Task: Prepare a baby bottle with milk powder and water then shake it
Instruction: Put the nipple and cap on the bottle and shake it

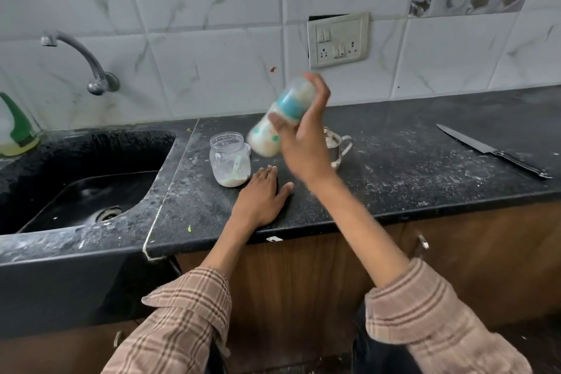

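Observation:
My right hand (pixel 306 136) grips the baby bottle (pixel 274 127) in the air above the black counter (pixel 409 167). The bottle is tilted, cap end up to the right, with a teal collar and a clear cap on; milky liquid shows inside and it is motion-blurred. My left hand (pixel 261 197) lies flat on the counter, fingers spread, holding nothing, just right of a clear plastic jar (pixel 229 158). The jar is open, with a little milk powder at the bottom and a green scoop standing in it. A small steel cup (pixel 337 146) with a handle stands behind my right hand, partly hidden.
A kitchen knife (pixel 494 150) lies on the counter at the right. The black sink (pixel 82 185) is on the left with a wall tap (pixel 82 61) above it and a green-topped bottle (pixel 16 127) at its far-left corner. A switch socket (pixel 338 39) sits on the tiled wall.

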